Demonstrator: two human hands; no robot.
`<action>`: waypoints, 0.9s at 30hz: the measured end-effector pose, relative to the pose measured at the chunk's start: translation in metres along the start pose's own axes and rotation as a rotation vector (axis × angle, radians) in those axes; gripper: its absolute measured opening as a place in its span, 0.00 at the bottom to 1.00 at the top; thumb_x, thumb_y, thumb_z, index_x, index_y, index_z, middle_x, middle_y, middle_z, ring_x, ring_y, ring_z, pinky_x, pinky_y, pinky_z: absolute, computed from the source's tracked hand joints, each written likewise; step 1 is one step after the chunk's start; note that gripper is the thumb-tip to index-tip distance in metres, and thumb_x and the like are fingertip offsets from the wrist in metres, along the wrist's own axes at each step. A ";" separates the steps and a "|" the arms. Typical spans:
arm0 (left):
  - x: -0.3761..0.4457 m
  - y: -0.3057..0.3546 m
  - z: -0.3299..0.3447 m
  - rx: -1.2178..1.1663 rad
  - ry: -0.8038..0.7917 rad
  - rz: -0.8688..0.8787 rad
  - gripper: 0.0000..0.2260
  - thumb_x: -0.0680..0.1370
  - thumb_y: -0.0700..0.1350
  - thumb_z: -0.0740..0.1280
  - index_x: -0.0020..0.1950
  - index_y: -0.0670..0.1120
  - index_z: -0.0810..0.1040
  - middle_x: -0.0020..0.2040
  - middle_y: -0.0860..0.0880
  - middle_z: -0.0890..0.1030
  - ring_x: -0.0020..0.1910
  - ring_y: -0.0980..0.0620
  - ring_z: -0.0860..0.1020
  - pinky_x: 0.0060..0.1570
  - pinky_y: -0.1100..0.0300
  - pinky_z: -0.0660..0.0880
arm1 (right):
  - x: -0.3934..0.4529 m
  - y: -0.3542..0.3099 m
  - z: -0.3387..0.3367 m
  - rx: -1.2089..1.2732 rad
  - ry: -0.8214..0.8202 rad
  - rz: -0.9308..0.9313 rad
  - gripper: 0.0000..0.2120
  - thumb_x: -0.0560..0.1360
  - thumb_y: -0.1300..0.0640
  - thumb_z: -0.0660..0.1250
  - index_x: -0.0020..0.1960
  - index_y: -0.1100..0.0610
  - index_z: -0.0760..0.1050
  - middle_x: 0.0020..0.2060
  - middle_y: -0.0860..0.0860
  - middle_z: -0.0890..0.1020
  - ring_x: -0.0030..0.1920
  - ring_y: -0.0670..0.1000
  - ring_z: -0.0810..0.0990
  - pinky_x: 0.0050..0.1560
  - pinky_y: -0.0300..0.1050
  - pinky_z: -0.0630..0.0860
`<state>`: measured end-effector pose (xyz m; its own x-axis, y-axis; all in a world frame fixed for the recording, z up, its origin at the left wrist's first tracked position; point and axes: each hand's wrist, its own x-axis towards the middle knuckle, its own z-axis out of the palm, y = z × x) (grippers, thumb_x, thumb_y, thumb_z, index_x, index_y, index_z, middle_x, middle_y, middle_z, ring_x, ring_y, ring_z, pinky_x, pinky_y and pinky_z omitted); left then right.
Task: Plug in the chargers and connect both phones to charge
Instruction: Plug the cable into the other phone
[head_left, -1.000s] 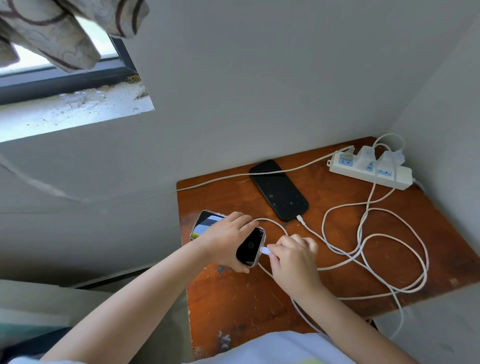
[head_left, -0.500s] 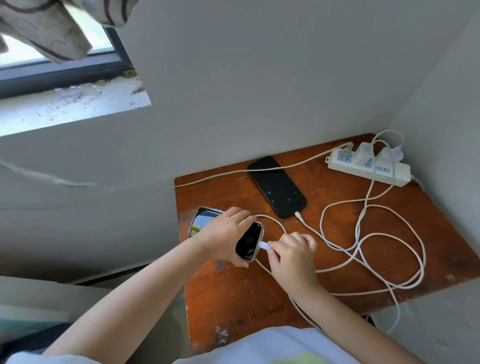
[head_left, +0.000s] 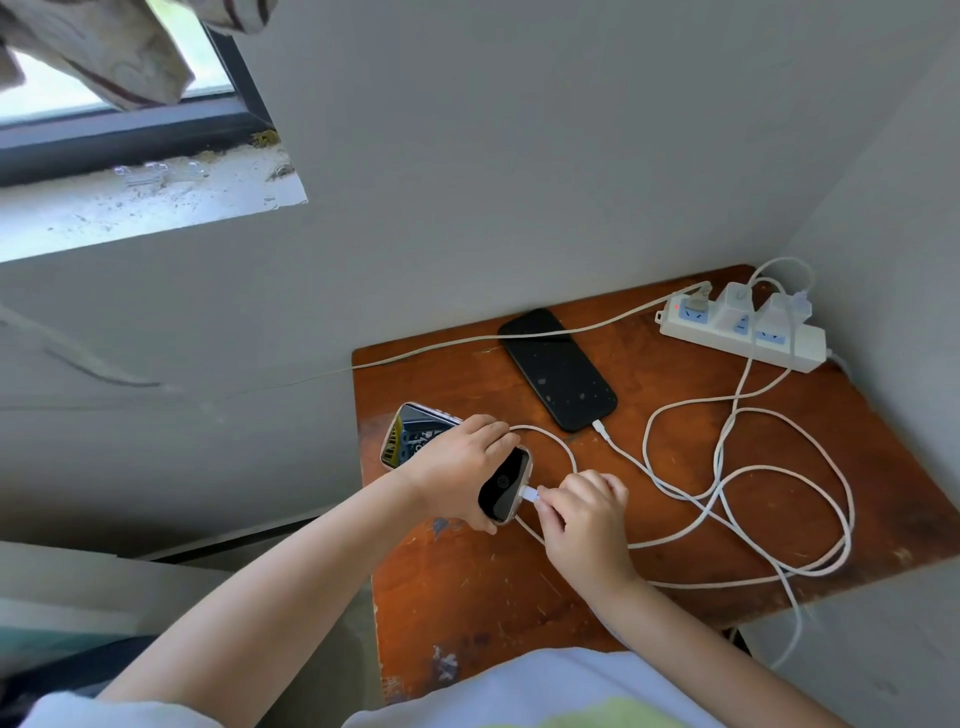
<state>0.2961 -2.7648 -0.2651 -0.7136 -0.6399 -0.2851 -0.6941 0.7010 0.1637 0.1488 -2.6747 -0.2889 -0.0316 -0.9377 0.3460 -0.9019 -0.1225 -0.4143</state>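
On the wooden surface, near its left edge, L hand was wrapped over a phone, fingers curled across the top side, thumb under the lower edge, so a closed grip w/ the phone tilted up off the wood. Glossy dark screen, pale rounded case rim, colourful graphic showing at the far end. R hand had fingertips pinched shut on a small white connector, tip touching the phone's bottom edge; can't tell if fully seated. Its white cable looped back behind the hand.

2nd phone, flat black slab w/ rounded corners, lay face up further back, a white plug at its near end. White plastic power strip sat at the back-right corner by the wall, blue socket faces, two white charger blocks in it, small red light at the left end. Thin white cables sprawled in loose overlapping loops across the right half. Wood reddish-brown, scratched, paint-chipped near the front.
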 end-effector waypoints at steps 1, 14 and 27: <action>0.001 0.000 0.000 0.005 -0.003 0.004 0.40 0.67 0.58 0.71 0.71 0.43 0.57 0.71 0.44 0.64 0.70 0.45 0.58 0.69 0.57 0.56 | -0.002 0.000 0.001 0.005 0.002 0.007 0.09 0.56 0.67 0.80 0.34 0.61 0.83 0.25 0.53 0.83 0.29 0.53 0.81 0.40 0.53 0.78; 0.017 -0.027 -0.011 0.211 -0.176 0.127 0.39 0.70 0.52 0.70 0.72 0.42 0.52 0.73 0.42 0.58 0.72 0.43 0.53 0.71 0.53 0.52 | 0.007 0.037 -0.007 0.008 -0.072 0.043 0.06 0.61 0.66 0.78 0.35 0.59 0.83 0.30 0.53 0.85 0.33 0.53 0.84 0.37 0.52 0.80; 0.012 -0.060 -0.016 0.429 -0.416 0.266 0.39 0.69 0.43 0.72 0.72 0.40 0.53 0.73 0.40 0.59 0.73 0.41 0.55 0.72 0.50 0.53 | 0.026 0.050 0.006 -0.281 -0.367 0.250 0.13 0.74 0.54 0.65 0.58 0.54 0.78 0.60 0.49 0.79 0.63 0.51 0.73 0.68 0.58 0.60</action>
<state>0.3275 -2.8201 -0.2632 -0.6996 -0.3127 -0.6425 -0.3381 0.9370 -0.0879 0.1056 -2.7070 -0.3062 -0.1528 -0.9856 -0.0730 -0.9686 0.1640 -0.1870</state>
